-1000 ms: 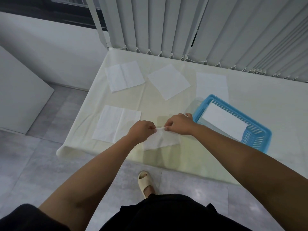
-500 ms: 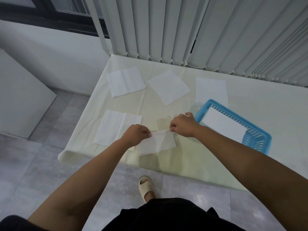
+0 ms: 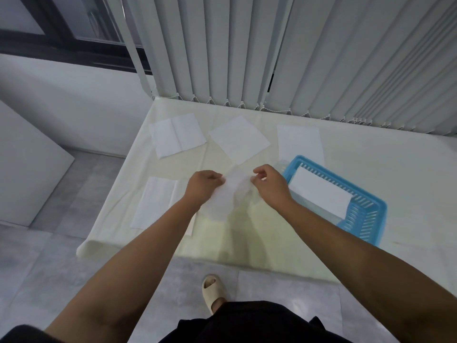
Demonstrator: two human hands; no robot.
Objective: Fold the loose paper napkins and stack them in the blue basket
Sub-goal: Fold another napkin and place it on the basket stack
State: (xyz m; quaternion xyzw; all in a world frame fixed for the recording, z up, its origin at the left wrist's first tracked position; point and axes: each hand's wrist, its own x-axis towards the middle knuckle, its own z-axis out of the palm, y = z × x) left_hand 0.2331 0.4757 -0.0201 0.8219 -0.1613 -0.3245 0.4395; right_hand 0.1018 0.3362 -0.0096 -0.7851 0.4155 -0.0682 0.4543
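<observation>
A white paper napkin (image 3: 226, 198) hangs blurred between my hands above the table's near middle. My left hand (image 3: 202, 185) pinches its left top edge and my right hand (image 3: 269, 181) pinches its right top edge. The blue basket (image 3: 366, 216) sits just right of my right hand, with a folded white napkin (image 3: 321, 191) lying flat in it. Several loose napkins lie unfolded on the table: one at the far left (image 3: 176, 134), one at the far middle (image 3: 238, 138), one behind the basket (image 3: 299, 142), one under my left forearm (image 3: 154, 203).
The table (image 3: 408, 169) wears a cream cloth; its left and near edges drop to a grey tiled floor. Vertical blinds (image 3: 296, 50) hang along the far edge. A white panel (image 3: 24, 169) leans at the left. My sandalled foot (image 3: 214, 289) stands below the near edge.
The napkin lay flat on the table under both hands; now both hands have lifted it and moved it away from me, and it hangs loose and blurred between them.
</observation>
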